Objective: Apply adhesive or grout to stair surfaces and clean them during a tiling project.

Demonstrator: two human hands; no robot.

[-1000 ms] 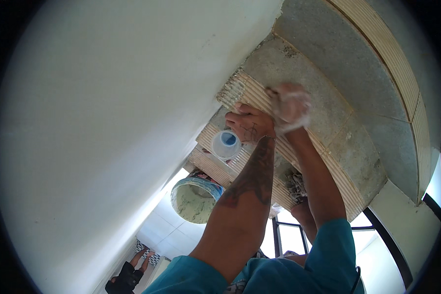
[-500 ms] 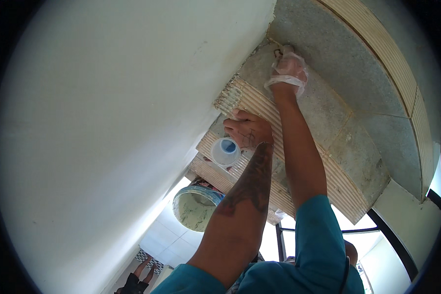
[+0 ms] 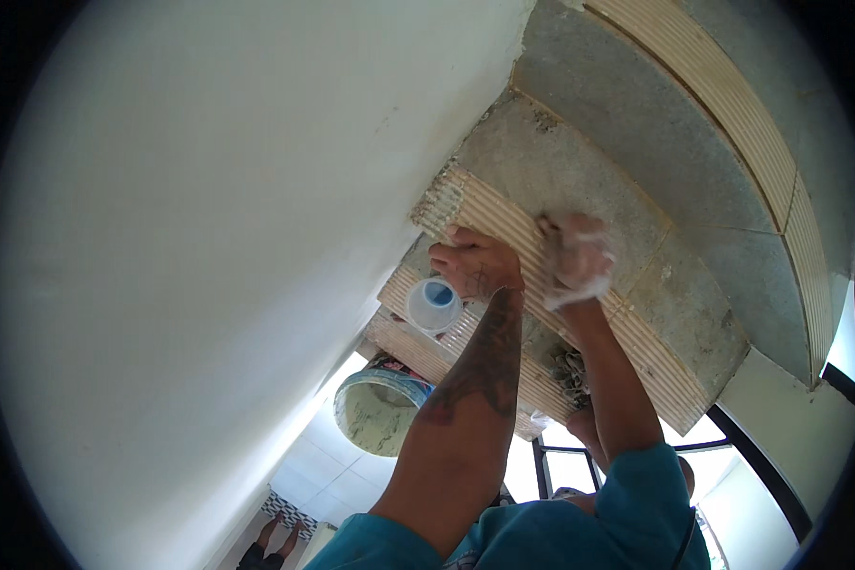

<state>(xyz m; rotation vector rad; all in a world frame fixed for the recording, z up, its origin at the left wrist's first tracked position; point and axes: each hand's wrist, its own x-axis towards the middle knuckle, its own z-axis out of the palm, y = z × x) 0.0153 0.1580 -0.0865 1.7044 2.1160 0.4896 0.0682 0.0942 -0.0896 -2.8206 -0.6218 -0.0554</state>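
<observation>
My left hand [image 3: 477,266], bare and below a tattooed forearm, grips the lower edge of a ribbed beige stair nosing [image 3: 503,214]. Its thumb lies on top and its fingers bend over the edge. Beside those fingers is a translucent plastic cup [image 3: 435,313] with something blue inside; how it is supported is unclear. My right hand [image 3: 578,256], in a clear plastic glove, is over the nosing and the grey tile tread [image 3: 617,180]. Motion smears its fingers, hiding anything they hold. Dark crumbs [image 3: 544,122] lie on the tread near the wall corner.
A white wall [image 3: 237,190] rises along the left. Below the steps stands a bucket [image 3: 385,380] with pale greenish residue. A crumpled grey, cloth-like thing [image 3: 570,375] lies by my right forearm. Another person's legs [image 3: 274,534] show at lower left. Curved steps [image 3: 665,123] rise at upper right.
My right hand has drawn back from the wall corner toward me, down to the nosing, uncovering dark crumbs on the tread. The left hand keeps its place on the nosing.
</observation>
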